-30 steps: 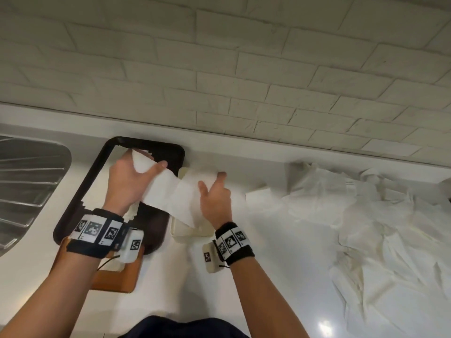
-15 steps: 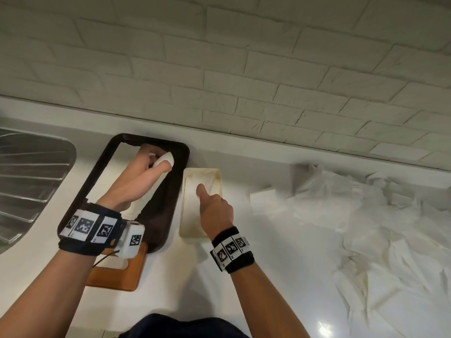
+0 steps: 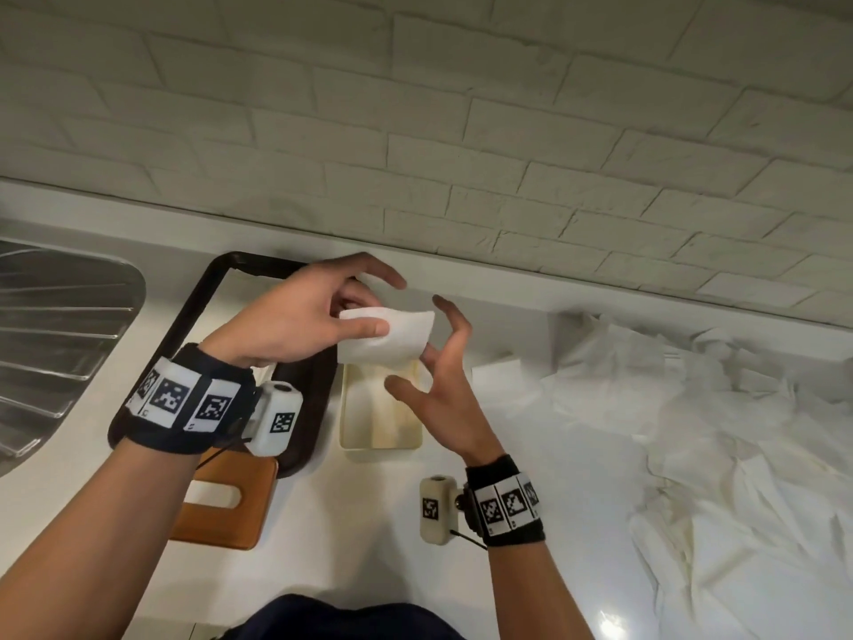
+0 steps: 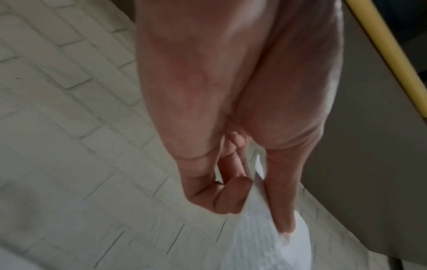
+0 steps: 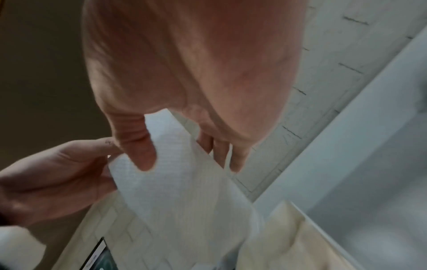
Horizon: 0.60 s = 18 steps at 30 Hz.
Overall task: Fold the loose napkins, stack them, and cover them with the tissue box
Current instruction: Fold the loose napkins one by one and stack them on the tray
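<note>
My left hand (image 3: pixel 364 311) pinches a small folded white napkin (image 3: pixel 385 337) between thumb and fingers, in the air above the far end of a cream rectangular tray (image 3: pixel 355 431). The left wrist view shows the napkin (image 4: pixel 265 237) running out between thumb and curled fingers of that hand (image 4: pixel 251 206). My right hand (image 3: pixel 422 353) is spread at the napkin's right edge, thumb below it and fingers behind. In the right wrist view the napkin (image 5: pixel 184 191) lies between this hand's (image 5: pixel 189 162) thumb and fingers, gripped by neither. The tissue box (image 3: pixel 221 510), tan with a slot, lies near left.
A dark brown open frame (image 3: pixel 184 334) lies left of the tray, under my left wrist. A big heap of loose white napkins (image 3: pixel 692 431) covers the counter's right side. A steel drainboard (image 3: pixel 55 344) sits far left. A white brick wall (image 3: pixel 461 131) backs the counter.
The napkin, held open by both hands a second ago, is now folded small. My left hand rose out of the dark frame with it, and my right hand lifted off the tray.
</note>
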Motion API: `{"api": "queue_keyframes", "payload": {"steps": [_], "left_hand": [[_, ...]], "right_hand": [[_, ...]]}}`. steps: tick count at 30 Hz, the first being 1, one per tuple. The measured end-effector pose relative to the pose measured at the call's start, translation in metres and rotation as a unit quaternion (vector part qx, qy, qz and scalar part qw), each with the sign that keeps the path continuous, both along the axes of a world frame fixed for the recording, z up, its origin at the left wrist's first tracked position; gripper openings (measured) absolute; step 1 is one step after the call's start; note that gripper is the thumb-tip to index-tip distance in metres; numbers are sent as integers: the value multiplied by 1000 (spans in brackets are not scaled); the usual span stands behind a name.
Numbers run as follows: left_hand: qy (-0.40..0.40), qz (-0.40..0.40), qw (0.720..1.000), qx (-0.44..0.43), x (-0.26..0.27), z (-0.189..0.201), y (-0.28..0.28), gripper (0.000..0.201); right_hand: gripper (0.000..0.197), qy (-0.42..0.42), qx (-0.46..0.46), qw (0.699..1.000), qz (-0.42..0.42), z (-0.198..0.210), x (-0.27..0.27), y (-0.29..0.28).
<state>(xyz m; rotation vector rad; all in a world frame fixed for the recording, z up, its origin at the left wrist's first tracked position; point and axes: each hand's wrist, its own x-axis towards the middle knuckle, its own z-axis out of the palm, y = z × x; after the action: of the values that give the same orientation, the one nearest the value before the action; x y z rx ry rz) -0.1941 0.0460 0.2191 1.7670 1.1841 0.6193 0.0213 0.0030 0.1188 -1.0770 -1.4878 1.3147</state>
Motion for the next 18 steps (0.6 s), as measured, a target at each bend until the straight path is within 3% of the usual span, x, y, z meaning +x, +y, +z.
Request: {"api": "queue_keyframes", "payload": {"steps": [5, 9, 11, 13, 16, 18], "left_hand": [[60, 102, 986, 115, 2, -10, 25, 38], [92, 140, 976, 138, 4, -60, 52, 35], [140, 130, 966, 177, 6, -86, 53, 36], [189, 109, 952, 216, 11, -105, 48, 33], [245, 45, 952, 180, 22, -124, 35, 27], [300, -7, 944, 138, 28, -137, 30, 35]], "right_hand": [[73, -7, -22, 993, -114, -31, -4, -15], [40, -165, -22, 976, -142, -54, -11, -14], [23, -243, -40, 961, -124, -65, -18, -9], [20, -324, -65, 940, -87, -71, -25, -4], [24, -434, -47, 898, -49, -75, -34, -2], [25, -480, -35, 876, -22, -74, -36, -4]]}}
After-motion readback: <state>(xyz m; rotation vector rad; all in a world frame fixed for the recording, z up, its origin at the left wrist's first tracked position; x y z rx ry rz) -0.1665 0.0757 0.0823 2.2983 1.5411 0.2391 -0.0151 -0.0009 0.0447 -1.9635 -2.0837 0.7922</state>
